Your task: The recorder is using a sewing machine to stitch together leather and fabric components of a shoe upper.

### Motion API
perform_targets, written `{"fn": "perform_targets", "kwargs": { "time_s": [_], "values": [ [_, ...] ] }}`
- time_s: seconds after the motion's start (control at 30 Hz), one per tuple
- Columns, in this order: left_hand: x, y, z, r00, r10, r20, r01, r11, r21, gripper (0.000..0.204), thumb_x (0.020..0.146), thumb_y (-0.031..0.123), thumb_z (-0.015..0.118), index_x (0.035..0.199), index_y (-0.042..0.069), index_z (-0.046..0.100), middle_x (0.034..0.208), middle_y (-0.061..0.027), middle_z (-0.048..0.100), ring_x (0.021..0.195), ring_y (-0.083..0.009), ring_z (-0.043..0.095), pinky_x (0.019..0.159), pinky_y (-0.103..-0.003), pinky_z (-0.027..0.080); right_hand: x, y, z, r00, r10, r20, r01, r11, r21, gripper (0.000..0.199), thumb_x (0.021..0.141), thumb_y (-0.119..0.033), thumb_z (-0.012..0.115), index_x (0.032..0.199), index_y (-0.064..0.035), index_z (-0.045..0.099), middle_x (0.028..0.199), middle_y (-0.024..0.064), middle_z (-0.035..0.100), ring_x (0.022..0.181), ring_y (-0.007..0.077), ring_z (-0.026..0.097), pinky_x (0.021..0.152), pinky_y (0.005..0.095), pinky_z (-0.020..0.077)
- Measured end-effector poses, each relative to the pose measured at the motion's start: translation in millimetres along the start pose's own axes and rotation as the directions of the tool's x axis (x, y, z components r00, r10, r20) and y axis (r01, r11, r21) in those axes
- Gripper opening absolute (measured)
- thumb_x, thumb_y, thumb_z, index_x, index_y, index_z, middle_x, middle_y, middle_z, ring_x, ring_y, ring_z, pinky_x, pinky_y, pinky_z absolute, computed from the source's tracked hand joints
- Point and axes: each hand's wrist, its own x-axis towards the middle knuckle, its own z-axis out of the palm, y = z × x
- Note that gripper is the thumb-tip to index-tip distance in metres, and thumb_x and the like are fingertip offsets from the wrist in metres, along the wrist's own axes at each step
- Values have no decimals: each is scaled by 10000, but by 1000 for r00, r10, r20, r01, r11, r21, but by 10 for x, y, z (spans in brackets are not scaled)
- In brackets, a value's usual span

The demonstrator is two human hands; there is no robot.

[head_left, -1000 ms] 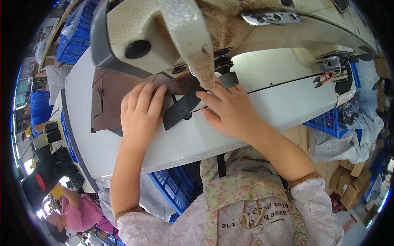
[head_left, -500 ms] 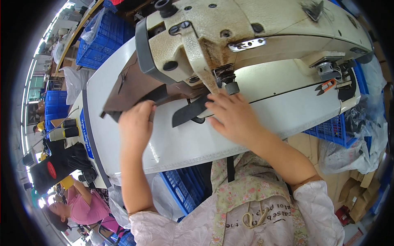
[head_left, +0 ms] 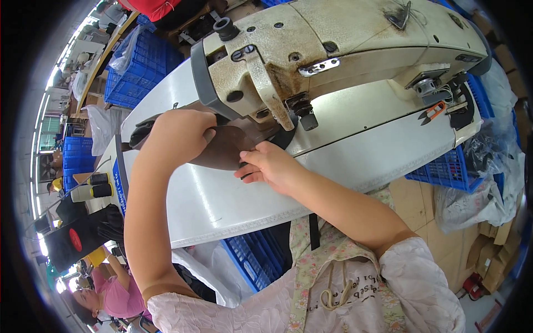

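A worn cream industrial sewing machine (head_left: 333,50) stands on a white table (head_left: 233,194). A dark brown leather piece (head_left: 225,147) lies lifted just left of the needle area. My left hand (head_left: 177,133) is raised off the table and grips that piece from above at its left side. My right hand (head_left: 269,166) pinches its right edge near the presser foot (head_left: 305,116). A black strip (head_left: 139,132) pokes out to the left behind my left hand.
Blue plastic crates (head_left: 133,77) stand beyond the table at left, another (head_left: 444,166) at right and one (head_left: 255,255) under the table. Thread spools (head_left: 94,186) sit at the table's left end. Small orange snips (head_left: 433,112) lie at far right. Another person (head_left: 105,294) sits at lower left.
My left hand has risen from flat on the table and lifted the brown piece. My right hand moved left to its edge. The view has tilted back from the machine.
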Motion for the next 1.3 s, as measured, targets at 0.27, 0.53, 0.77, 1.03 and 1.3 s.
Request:
{"fn": "perform_targets", "kwargs": {
  "time_s": [0.27,0.53,0.77,1.03,1.3],
  "values": [
    [-339,441,433,904,410,-118,-341,860,379,481,843,224,592,1304,85,605,1349,-73,600,1309,-217,527,1149,-453,362,76,77,-122,995,52,-84,-58,996,-65,209,1009,-144,549,1130,26,558,1008,120,641,750,192,702,576,305,552],
    [-323,370,670,913,395,-104,-315,843,436,621,855,224,587,1457,95,502,1410,-37,562,1356,-198,486,1206,-462,289,-394,-63,-143,997,26,-79,-50,944,-327,303,971,-192,637,1183,14,570,1077,140,660,768,219,701,638,329,542],
    [-281,473,628,923,384,-38,-343,862,373,577,824,128,614,1394,68,554,1372,-50,592,1319,-209,518,1168,-457,335,-636,-229,-592,649,-606,459,171,-472,-865,353,766,-117,690,1098,1,652,1193,170,624,1168,346,589,999,485,463],
    [-265,858,482,923,355,148,-385,866,321,535,769,144,678,1286,22,616,1369,-103,594,1118,-208,577,952,-371,450,-637,-323,-804,692,-554,463,210,-458,-863,394,766,-132,705,1137,-16,648,1287,164,597,1301,338,513,1084,481,420],
    [-155,965,364,912,367,186,-400,896,193,383,709,146,721,1068,44,634,1458,-154,554,1003,-204,603,789,-334,451,-706,-471,-895,768,-433,471,297,-411,-862,583,741,-247,787,1264,-36,637,1353,165,564,1344,338,484,1104,453,415]
  ]
}}
